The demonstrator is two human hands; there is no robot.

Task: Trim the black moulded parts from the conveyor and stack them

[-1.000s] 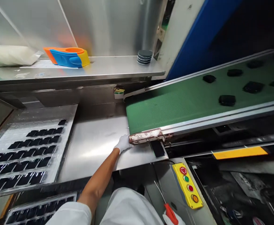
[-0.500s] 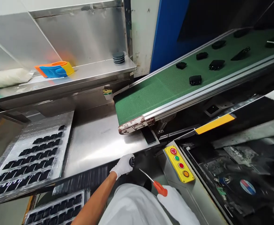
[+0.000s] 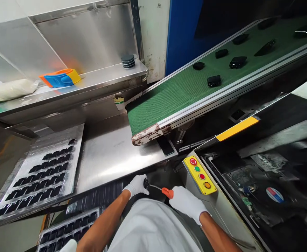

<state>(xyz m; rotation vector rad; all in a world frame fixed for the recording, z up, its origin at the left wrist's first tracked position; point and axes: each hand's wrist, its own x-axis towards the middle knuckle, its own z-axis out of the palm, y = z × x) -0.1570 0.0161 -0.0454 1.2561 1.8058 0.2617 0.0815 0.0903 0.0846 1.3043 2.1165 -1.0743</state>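
My left hand, in a white glove, is closed around a small black plastic part in front of my body. My right hand, also gloved in white, grips a screwdriver-like tool by its orange handle. The tool's thin metal shaft points left, and its tip is at the black part; whether it touches cannot be made out. At the left, a tray holds rows of black parts, and a second tray with similar parts is lower down.
A green conveyor belt carries several black parts above a steel table. A phone lies under the belt's end. To my right is a yellow button box. The steel shelf bears an orange-blue-yellow object and stacked dark discs.
My right hand has moved up and left, bringing the tool's tip to the black part. The left hand still holds that part, now turned somewhat. The view has shifted slightly.
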